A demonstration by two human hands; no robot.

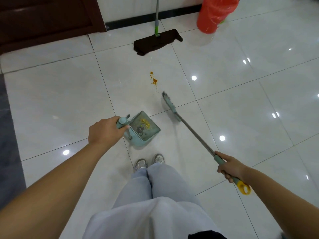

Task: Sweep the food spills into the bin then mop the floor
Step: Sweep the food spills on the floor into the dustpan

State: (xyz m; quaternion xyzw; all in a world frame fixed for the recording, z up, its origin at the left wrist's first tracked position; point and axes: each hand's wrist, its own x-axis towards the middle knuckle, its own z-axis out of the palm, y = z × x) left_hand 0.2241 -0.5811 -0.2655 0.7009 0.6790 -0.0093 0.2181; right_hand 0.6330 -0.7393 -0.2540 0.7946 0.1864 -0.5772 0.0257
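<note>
My left hand (pixel 103 131) grips the handle of a teal dustpan (pixel 146 133) that sits on the white tiles just ahead of my feet. Yellow crumbs (pixel 145 123) and some dark dirt lie in its tray. My right hand (pixel 230 167) holds the teal grip of a broom; its grey shaft runs up-left to the broom head (pixel 170 106), right of the dustpan and apart from it. An orange sauce stain (pixel 154 81) marks the floor beyond the broom head. A red-lined bin (pixel 214 13) stands at the far right.
A mop with a dark brown cloth head (pixel 157 41) and grey-green pole leans against the far wall (pixel 131 7). A dark wooden door (pixel 46 19) fills the far left. A grey mat (pixel 8 135) runs along the left edge. My shoes (pixel 149 162) stand behind the dustpan.
</note>
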